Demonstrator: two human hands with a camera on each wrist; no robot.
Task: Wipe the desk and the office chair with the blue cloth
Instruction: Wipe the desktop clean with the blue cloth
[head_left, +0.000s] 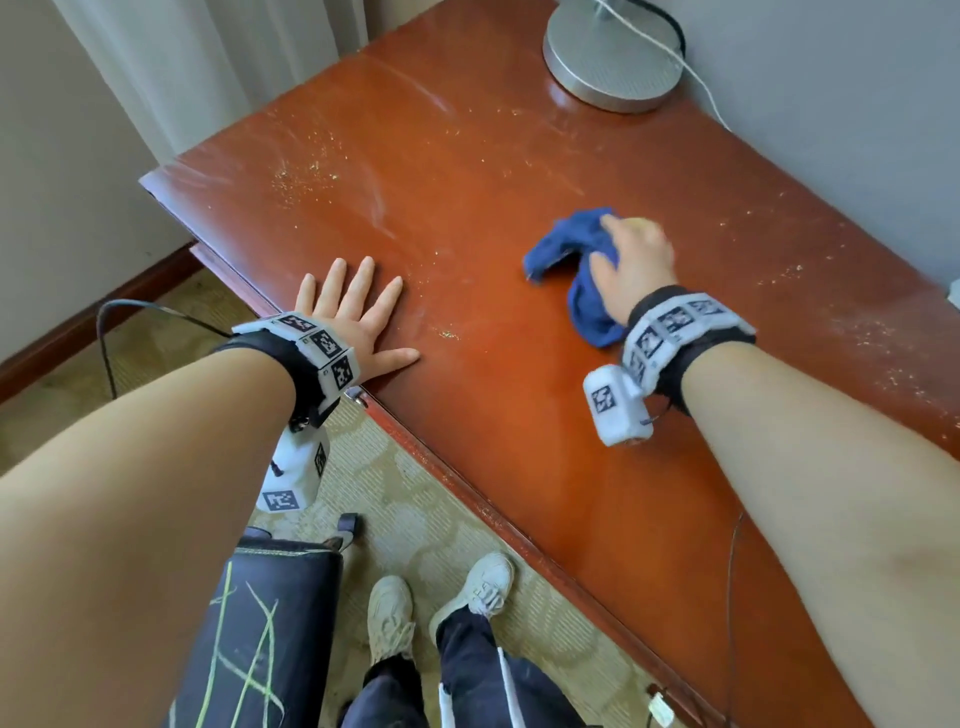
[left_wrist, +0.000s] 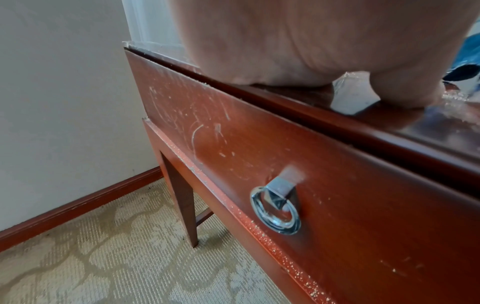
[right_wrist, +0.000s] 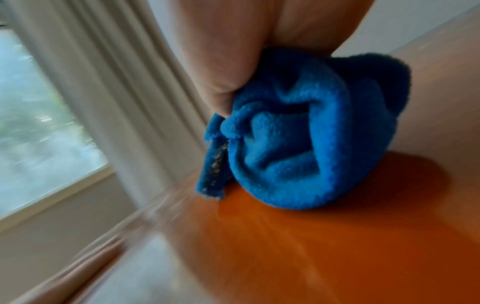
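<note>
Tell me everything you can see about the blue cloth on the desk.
The blue cloth is a soft, fleecy rag, bunched into loose folds rather than spread flat. It lies on the reddish wooden desk top, mid-surface toward the right. The right hand grips it from above, pressing it down. The right wrist view shows pale crumbs stuck to one hanging edge. Nothing else touches it.

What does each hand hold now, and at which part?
The right hand grips the bunched middle of the blue cloth, pressed on the desk. The left hand holds nothing; it rests flat on the desk.
</note>
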